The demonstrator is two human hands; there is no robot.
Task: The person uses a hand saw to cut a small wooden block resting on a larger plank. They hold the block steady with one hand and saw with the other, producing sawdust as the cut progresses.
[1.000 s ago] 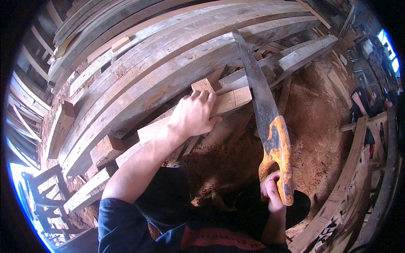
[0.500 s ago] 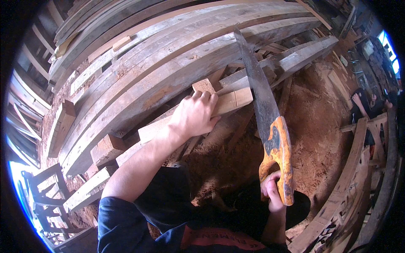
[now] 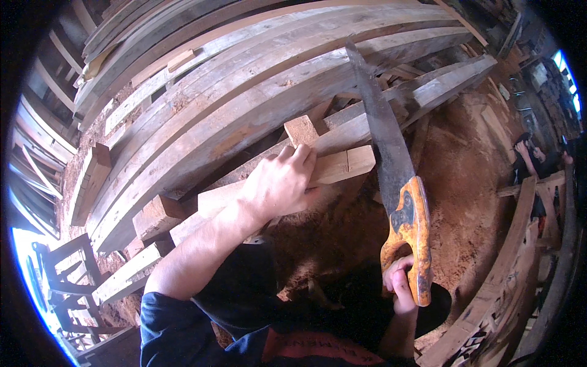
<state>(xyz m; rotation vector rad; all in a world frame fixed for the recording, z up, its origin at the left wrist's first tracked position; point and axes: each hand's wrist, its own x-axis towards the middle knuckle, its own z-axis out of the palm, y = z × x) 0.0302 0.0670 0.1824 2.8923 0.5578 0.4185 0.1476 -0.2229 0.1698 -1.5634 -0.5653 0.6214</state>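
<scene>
My left hand (image 3: pixel 280 185) presses and curls its fingers over a pale squared piece of wood (image 3: pixel 342 167), which has a dark line across it near its right end. In my right hand (image 3: pixel 400 282) is a handsaw, held by its worn orange-and-black handle (image 3: pixel 418 235). Its long grey blade (image 3: pixel 386 131) points up and away, just right of the wood's cut end. In this view the blade seems to pass by that end; whether they touch I cannot tell. A short wooden block (image 3: pixel 301 130) lies just beyond my left fingers.
Long timber beams (image 3: pixel 244 101) lie stacked across the far side. Short blocks (image 3: pixel 158 218) jut out at the left. Reddish sawdust (image 3: pixel 458 202) covers the ground. A wooden frame (image 3: pixel 510 269) stands along the right, with another person (image 3: pixel 532 153) beyond it.
My left hand and the piece of wood have come slightly nearer, the wood's right end dropping a little. The saw has shifted slightly right within the view, which has itself moved a bit.
</scene>
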